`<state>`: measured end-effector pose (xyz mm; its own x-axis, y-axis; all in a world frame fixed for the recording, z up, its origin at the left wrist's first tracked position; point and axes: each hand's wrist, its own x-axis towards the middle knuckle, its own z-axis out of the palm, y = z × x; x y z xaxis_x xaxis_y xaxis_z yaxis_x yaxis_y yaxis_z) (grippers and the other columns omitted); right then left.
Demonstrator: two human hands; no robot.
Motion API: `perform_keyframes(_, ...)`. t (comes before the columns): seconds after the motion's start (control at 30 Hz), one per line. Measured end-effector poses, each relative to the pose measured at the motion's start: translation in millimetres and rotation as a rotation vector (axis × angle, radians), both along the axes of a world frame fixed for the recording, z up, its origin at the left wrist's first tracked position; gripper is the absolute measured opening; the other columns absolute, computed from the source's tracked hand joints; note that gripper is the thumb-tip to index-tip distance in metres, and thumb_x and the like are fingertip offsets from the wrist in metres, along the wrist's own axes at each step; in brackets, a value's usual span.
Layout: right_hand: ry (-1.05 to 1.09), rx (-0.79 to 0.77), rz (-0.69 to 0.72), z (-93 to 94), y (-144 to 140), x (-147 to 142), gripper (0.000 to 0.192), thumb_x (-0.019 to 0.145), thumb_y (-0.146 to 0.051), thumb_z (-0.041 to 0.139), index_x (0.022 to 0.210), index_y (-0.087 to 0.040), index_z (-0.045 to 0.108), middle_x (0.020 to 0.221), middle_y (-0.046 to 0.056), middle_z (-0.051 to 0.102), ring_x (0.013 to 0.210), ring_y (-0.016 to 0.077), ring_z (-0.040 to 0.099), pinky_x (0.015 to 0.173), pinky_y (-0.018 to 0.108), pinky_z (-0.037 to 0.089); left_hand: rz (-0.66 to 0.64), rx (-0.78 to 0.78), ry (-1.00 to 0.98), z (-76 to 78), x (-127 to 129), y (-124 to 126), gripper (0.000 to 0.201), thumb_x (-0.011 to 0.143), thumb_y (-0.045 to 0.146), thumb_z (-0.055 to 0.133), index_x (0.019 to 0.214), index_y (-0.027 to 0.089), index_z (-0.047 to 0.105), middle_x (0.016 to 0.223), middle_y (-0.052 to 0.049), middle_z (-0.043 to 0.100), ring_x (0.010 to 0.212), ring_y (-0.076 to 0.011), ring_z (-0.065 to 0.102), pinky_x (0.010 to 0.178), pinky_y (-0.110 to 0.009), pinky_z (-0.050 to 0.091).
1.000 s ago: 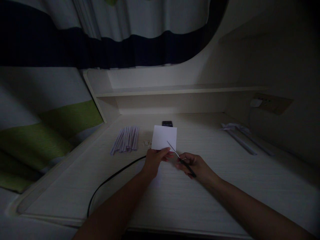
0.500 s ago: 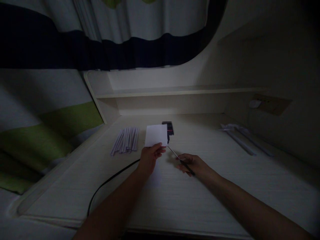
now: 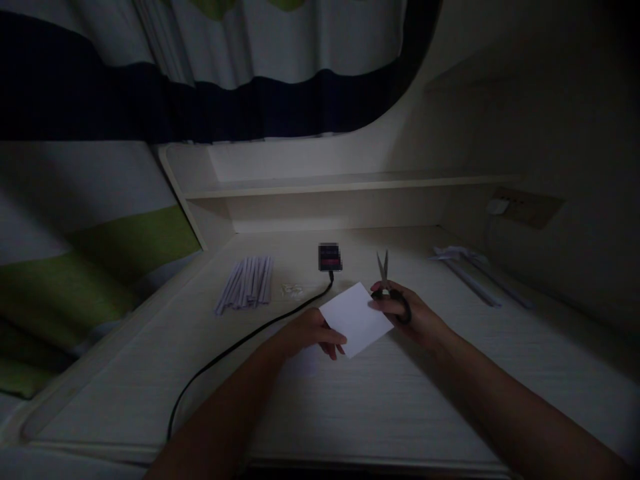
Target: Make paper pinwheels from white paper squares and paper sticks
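Note:
My left hand (image 3: 320, 332) pinches a white sheet of paper (image 3: 356, 320) at its near left edge, thumb on top and fingers beneath. The sheet is roughly square and turned at a slant above the desk. In my right hand (image 3: 413, 313) is a pair of scissors (image 3: 384, 273) with black handles, gripped at the loops. Its blades stand slightly apart and point away from me, beyond the paper's far right side. The right fingers are close to the sheet's right edge; whether they touch it I cannot tell.
Rolled paper sticks (image 3: 246, 283) lie in a bundle at the left. Small pale bits (image 3: 291, 291) rest beside them. A small dark device (image 3: 330, 257) with a black cable (image 3: 250, 338) sits mid-desk. Longer paper tubes (image 3: 470, 277) lie at the right, below a wall socket (image 3: 527, 207).
The paper has come nearer and to the right, turning to a slant. My right hand has turned the scissors upward; their blades now show apart. The small device and pale bits are uncovered.

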<state>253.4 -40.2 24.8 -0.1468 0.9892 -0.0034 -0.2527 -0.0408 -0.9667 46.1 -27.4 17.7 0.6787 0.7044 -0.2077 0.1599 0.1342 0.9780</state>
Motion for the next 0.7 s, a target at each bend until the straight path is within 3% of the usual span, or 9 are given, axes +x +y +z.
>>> perform_keyframes(0.1, -0.022, 0.01, -0.002, -2.7, 0, -1, 0.034, 0.05, -0.018, 0.071, 0.079, -0.019, 0.053, 0.067, -0.003, 0.056, 0.059, 0.0113, 0.052, 0.053, 0.023, 0.038, 0.041, 0.029, 0.004, -1.1, -2, 4, 0.014, 0.059, 0.024, 0.064, 0.067, 0.012, 0.063, 0.056, -0.003, 0.06, 0.043, -0.0088, 0.051, 0.045, -0.02, 0.039)
perform_keyframes(0.2, -0.006, 0.038, -0.059, -3.7, 1, -2, 0.032, 0.051, -0.016, 0.07, 0.078, -0.019, 0.053, 0.073, 0.0, 0.058, 0.065, 0.0129, 0.054, 0.059, 0.025, 0.041, 0.215, 0.04, -0.086, -1.1, -2, 8, 0.015, 0.06, 0.026, 0.063, 0.062, 0.012, 0.06, 0.051, -0.001, 0.056, 0.045, -0.0076, 0.049, 0.046, -0.019, 0.036)
perform_keyframes(0.3, 0.02, 0.073, -0.148, -4.8, 1, -5, 0.035, 0.051, -0.017, 0.07, 0.08, -0.019, 0.052, 0.078, 0.001, 0.059, 0.071, 0.0152, 0.055, 0.065, 0.028, 0.043, 0.403, 0.01, -0.255, -1.0, 3, 11, 0.022, 0.062, 0.034, 0.061, 0.066, 0.012, 0.06, 0.065, -0.005, 0.06, 0.059, -0.0106, 0.054, 0.054, -0.021, 0.039)
perform_keyframes(0.37, 0.046, 0.114, -0.219, -6.1, 0, -8, 0.036, 0.051, -0.019, 0.071, 0.082, -0.019, 0.052, 0.08, 0.001, 0.059, 0.072, 0.0161, 0.056, 0.067, 0.029, 0.044, 0.46, -0.014, -0.359, -2.7, 8, 12, 0.029, 0.065, 0.04, 0.058, 0.077, 0.013, 0.06, 0.081, -0.008, 0.062, 0.073, -0.0143, 0.056, 0.063, -0.024, 0.042)
perform_keyframes(0.43, 0.076, 0.146, -0.283, -7.5, -2, -12, 0.035, 0.052, -0.021, 0.071, 0.082, -0.019, 0.053, 0.081, 0.001, 0.059, 0.073, 0.0161, 0.056, 0.067, 0.029, 0.044, 0.466, -0.038, -0.418, -6.7, 14, 11, 0.034, 0.065, 0.044, 0.057, 0.086, 0.016, 0.058, 0.091, -0.009, 0.061, 0.08, -0.0163, 0.056, 0.069, -0.027, 0.043)
perform_keyframes(0.53, 0.118, 0.161, -0.355, -9.7, -4, -19, 0.032, 0.053, -0.022, 0.07, 0.081, -0.02, 0.053, 0.081, -0.001, 0.06, 0.072, 0.0144, 0.055, 0.066, 0.028, 0.043, 0.402, -0.042, -0.393, -14.6, 21, 7, 0.039, 0.057, 0.037, 0.067, 0.09, 0.018, 0.057, 0.085, -0.007, 0.062, 0.073, -0.0153, 0.057, 0.068, -0.029, 0.044)
perform_keyframes(0.7, 0.177, 0.145, -0.382, -15.8, -7, -26, 0.033, 0.052, -0.02, 0.072, 0.08, -0.021, 0.054, 0.076, -0.002, 0.059, 0.068, 0.0131, 0.054, 0.063, 0.026, 0.042, 0.279, 0.046, -0.265, -19.8, 29, -6, 0.028, 0.062, 0.034, 0.064, 0.08, 0.012, 0.062, 0.076, -0.008, 0.063, 0.064, -0.0127, 0.057, 0.064, -0.026, 0.044)
